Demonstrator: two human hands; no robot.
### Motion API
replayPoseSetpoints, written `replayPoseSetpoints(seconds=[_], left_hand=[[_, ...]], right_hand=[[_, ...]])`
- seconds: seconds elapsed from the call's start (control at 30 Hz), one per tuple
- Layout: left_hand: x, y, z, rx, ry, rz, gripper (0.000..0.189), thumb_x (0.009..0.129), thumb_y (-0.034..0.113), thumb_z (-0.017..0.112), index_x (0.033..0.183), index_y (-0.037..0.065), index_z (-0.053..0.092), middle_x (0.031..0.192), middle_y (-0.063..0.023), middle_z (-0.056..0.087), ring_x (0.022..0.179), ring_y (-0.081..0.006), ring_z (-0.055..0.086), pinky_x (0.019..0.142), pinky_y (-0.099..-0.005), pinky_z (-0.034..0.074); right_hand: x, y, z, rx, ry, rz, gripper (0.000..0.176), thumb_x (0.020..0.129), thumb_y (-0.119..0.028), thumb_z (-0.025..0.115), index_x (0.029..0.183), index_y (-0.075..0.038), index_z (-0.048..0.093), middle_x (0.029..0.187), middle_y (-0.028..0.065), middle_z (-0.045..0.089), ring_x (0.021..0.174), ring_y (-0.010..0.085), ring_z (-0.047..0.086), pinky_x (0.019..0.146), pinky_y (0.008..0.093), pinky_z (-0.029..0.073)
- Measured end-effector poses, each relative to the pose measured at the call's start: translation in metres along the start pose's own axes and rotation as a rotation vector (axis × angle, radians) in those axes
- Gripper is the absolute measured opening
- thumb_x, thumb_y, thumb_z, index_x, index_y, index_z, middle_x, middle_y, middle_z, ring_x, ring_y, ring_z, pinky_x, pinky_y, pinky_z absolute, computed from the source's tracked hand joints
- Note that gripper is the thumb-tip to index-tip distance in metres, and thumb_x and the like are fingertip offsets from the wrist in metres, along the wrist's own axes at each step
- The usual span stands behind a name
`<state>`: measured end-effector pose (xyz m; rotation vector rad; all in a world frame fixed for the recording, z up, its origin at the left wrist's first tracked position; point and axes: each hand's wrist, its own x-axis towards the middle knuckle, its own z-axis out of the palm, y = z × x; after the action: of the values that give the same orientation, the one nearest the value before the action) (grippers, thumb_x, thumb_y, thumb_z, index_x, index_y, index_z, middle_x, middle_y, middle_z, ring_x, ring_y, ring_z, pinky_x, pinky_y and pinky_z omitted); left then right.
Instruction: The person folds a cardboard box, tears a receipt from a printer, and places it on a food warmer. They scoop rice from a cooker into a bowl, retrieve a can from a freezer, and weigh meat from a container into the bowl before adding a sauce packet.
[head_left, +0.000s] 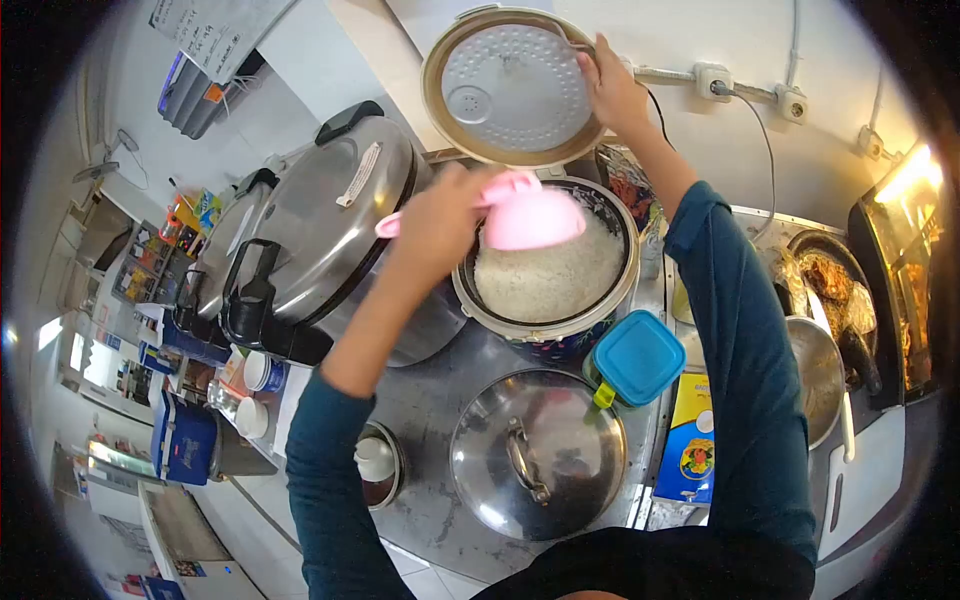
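My left hand (440,215) is closed around the handle of a pink plastic scoop (535,218), slightly blurred by motion. The scoop's bowl hangs over a rice cooker (462,295) whose pot holds white cooked rice (545,280). With my right hand (615,92) I grip the right edge of the raised rice cooker lid (515,85). Its dimpled grey inner side faces me, and my thumb rests on it. Whether the scoop has anything in it cannot be seen from here.
Large pressure cookers (330,230) stand left of the rice cooker. Nearer me are a steel pot lid (538,455), a blue-lidded container (640,358) and a yellow-blue box (690,440). On the right are a steel bowl (815,380), a pan of food (830,275) and a lit glass case (905,270).
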<state>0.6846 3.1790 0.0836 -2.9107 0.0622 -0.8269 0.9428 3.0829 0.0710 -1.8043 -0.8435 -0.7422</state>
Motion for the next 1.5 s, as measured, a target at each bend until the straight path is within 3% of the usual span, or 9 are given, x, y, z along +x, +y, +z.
replayPoseSetpoints(seconds=[0.03,0.17,0.3,0.47,0.6,0.87,1.2,1.33,1.5], left_hand=[[0.001,0.007,0.015,0.117,-0.188,-0.052,0.047,0.07,0.01,0.054,0.115,0.022,0.045,0.084,-0.0087,0.053,0.068,-0.0238,0.056,0.061,-0.0372,0.044],[0.003,-0.014,0.095,0.587,-0.066,0.27,0.041,0.073,0.016,0.048,0.112,0.028,0.047,0.07,-0.0039,0.046,0.059,-0.0189,0.053,0.05,-0.0321,0.04],[-0.003,-0.019,0.097,0.622,-0.194,0.22,0.035,0.073,0.017,0.049,0.107,0.027,0.051,0.065,-0.0013,0.047,0.052,-0.0168,0.052,0.044,-0.0301,0.04],[0.001,-0.017,0.057,0.388,-0.715,0.201,0.035,0.069,0.025,0.055,0.104,0.025,0.052,0.071,-0.0116,0.06,0.064,-0.0257,0.061,0.053,-0.0365,0.047],[-0.003,0.003,0.053,0.251,-0.858,0.258,0.048,0.067,0.025,0.055,0.114,0.029,0.044,0.071,-0.012,0.06,0.065,-0.0289,0.059,0.056,-0.0388,0.046],[0.018,-0.001,0.092,0.257,-0.544,0.258,0.042,0.074,0.017,0.048,0.115,0.023,0.045,0.07,-0.0087,0.058,0.065,-0.0246,0.06,0.053,-0.0367,0.047],[0.01,-0.004,0.129,-0.016,-1.057,0.146,0.037,0.071,0.025,0.055,0.108,0.019,0.051,0.085,-0.0145,0.06,0.079,-0.0306,0.059,0.066,-0.0396,0.047],[0.01,0.013,0.117,-0.199,-0.97,0.117,0.036,0.068,0.028,0.058,0.102,0.019,0.054,0.089,-0.015,0.059,0.082,-0.0324,0.056,0.07,-0.0391,0.045],[-0.002,0.027,0.106,-0.264,-0.905,0.004,0.034,0.066,0.025,0.062,0.098,0.014,0.056,0.088,-0.0159,0.059,0.081,-0.0319,0.056,0.069,-0.0389,0.045]], right_hand=[[-0.007,0.005,0.009,-0.061,-0.051,0.099,0.066,0.081,-0.049,0.037,0.127,-0.005,0.023,0.122,0.02,0.037,0.111,0.0356,0.037,0.088,0.0424,0.032],[-0.047,-0.037,-0.018,0.092,-0.33,0.405,0.09,0.071,-0.059,0.046,0.131,-0.004,0.009,0.132,0.0277,0.011,0.12,0.0461,0.014,0.094,0.0539,0.018],[-0.15,-0.106,-0.119,-0.016,-0.307,-0.052,0.1,0.06,-0.038,0.068,0.132,-0.006,0.006,0.13,0.0286,0.014,0.119,0.0471,0.013,0.092,0.0547,0.019],[-0.221,-0.086,-0.141,-0.049,-0.542,0.32,0.11,0.052,-0.027,0.076,0.131,-0.007,0.003,0.13,0.0277,0.014,0.118,0.0471,0.017,0.09,0.0558,0.02],[-0.232,-0.08,-0.128,-0.028,-0.605,0.354,0.113,0.051,-0.027,0.077,0.131,-0.007,0.0,0.127,0.028,0.02,0.118,0.045,0.019,0.088,0.0582,0.019],[-0.234,-0.087,-0.108,-0.038,-0.564,0.468,0.115,0.051,-0.02,0.077,0.13,-0.004,-0.004,0.133,0.0176,0.018,0.12,0.0339,0.026,0.09,0.0595,0.014],[-0.244,-0.077,-0.095,0.086,-0.426,0.409,0.115,0.049,-0.011,0.073,0.129,0.0,-0.009,0.131,0.0176,0.026,0.115,0.0305,0.036,0.091,0.0606,0.008],[-0.244,-0.078,-0.097,0.17,-0.394,0.43,0.106,0.048,-0.004,0.071,0.128,0.007,0.003,0.125,0.0265,0.028,0.12,0.0375,0.024,0.096,0.0553,0.007],[-0.244,-0.075,-0.094,0.076,-0.424,0.407,0.115,0.048,-0.009,0.073,0.128,0.004,-0.009,0.132,0.0229,0.021,0.118,0.0317,0.032,0.096,0.055,0.006]])
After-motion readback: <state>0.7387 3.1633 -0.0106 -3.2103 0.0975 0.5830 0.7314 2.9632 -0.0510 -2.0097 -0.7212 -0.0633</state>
